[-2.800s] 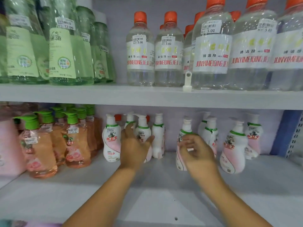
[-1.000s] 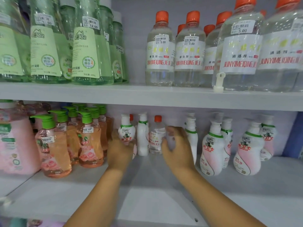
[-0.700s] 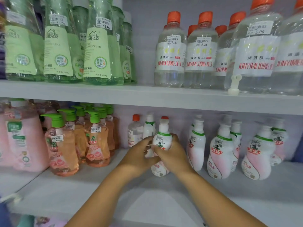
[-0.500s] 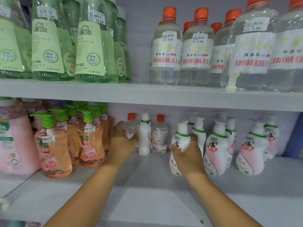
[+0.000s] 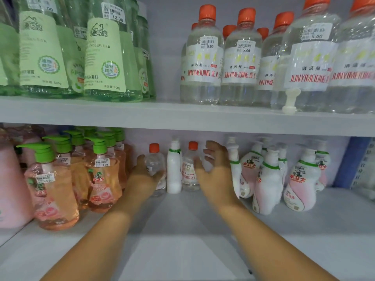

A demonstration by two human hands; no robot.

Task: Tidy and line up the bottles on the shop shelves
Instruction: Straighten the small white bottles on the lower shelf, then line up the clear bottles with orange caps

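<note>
On the lower shelf [image 5: 182, 230] my left hand [image 5: 143, 179] grips a small clear bottle with an orange cap [image 5: 155, 165], lifted slightly and tilted. A white pump bottle [image 5: 174, 169] stands just right of it, then a second clear orange-capped bottle [image 5: 189, 169]. My right hand [image 5: 215, 171] is spread with fingers relaxed beside that second bottle and holds nothing. Several white-and-pink pump bottles [image 5: 267, 179] crowd unevenly to the right of my right hand.
Orange-pink pump bottles with green tops [image 5: 101, 175] stand left, next to a big pink bottle [image 5: 10, 189]. On the upper shelf [image 5: 162, 116] are green bottles [image 5: 105, 51], clear orange-capped bottles [image 5: 203, 57] and a loose white pump head [image 5: 290, 100].
My right hand let go of the white-and-pink pump bottle and moved left to the second clear bottle. My left hand stays on the small clear bottle at the back.
</note>
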